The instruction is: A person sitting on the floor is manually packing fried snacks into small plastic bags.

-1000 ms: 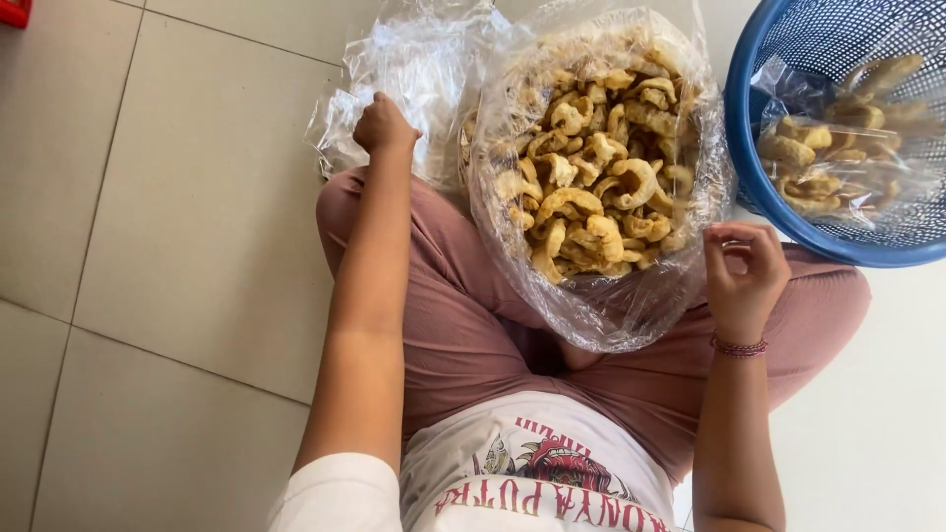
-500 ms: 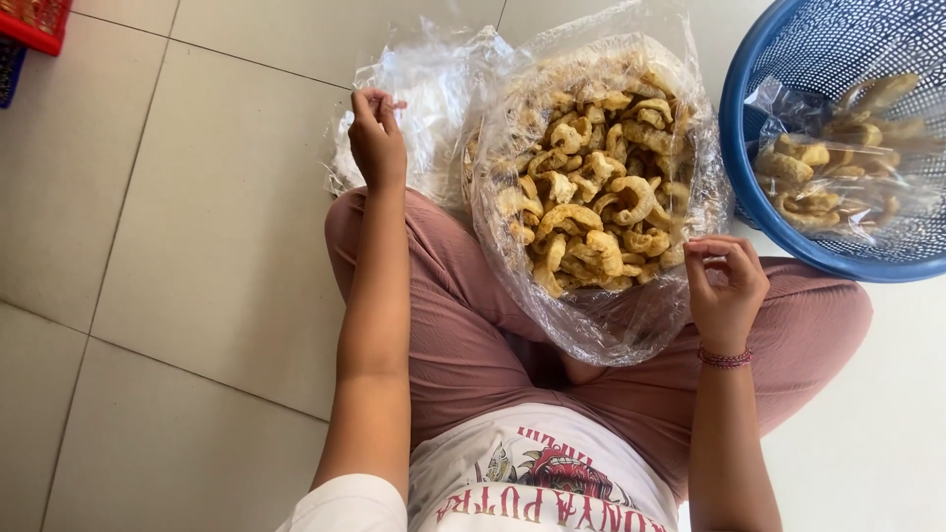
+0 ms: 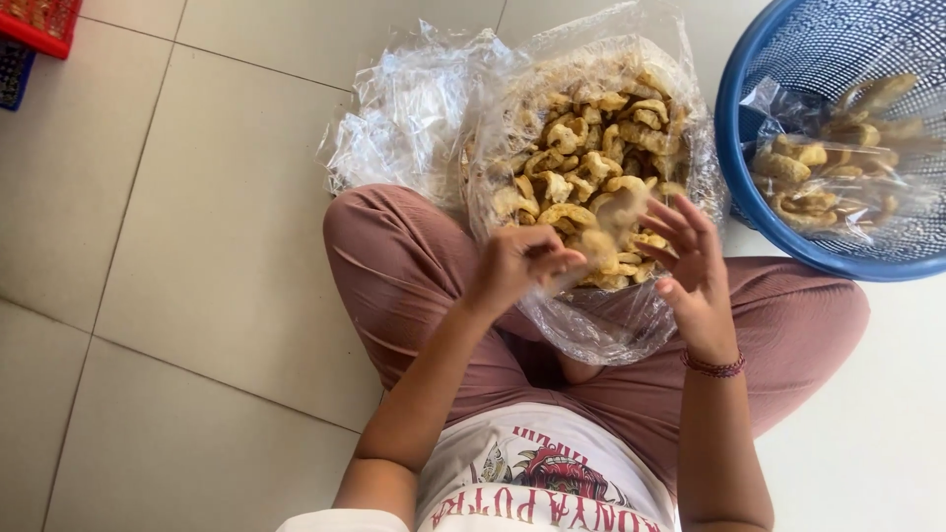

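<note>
Clear plastic bag (image 3: 591,325) of crackers sits between left hand (image 3: 517,266) and right hand (image 3: 690,261).

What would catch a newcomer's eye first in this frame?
A big clear plastic bag heaped with golden fried crackers lies in the seated person's lap at centre. The left hand and right hand meet over its near edge, apparently working a small thin bag. At upper right a blue mesh basket holds filled packets.
</note>
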